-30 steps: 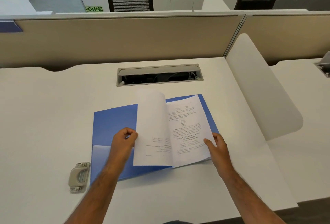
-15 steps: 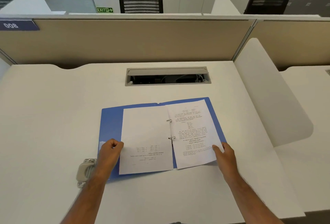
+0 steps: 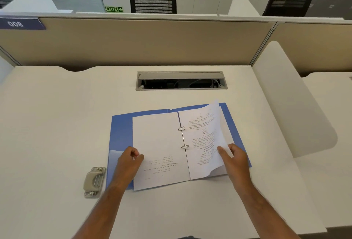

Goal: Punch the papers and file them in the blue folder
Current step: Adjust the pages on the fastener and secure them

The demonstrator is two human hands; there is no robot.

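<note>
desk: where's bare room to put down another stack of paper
Bare desk left of the blue folder, beyond the hole punch; also between folder and cable tray. Crowded where both hands hold pages.

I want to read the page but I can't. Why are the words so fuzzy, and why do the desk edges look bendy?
Head view: the print on the white paper sheets is too small and soft to read, and it appears upside down; the wide-angle lens bows the white desk and beige partition edges; lighting is even, with only faint shadows under the right hand and lifted page.
</note>
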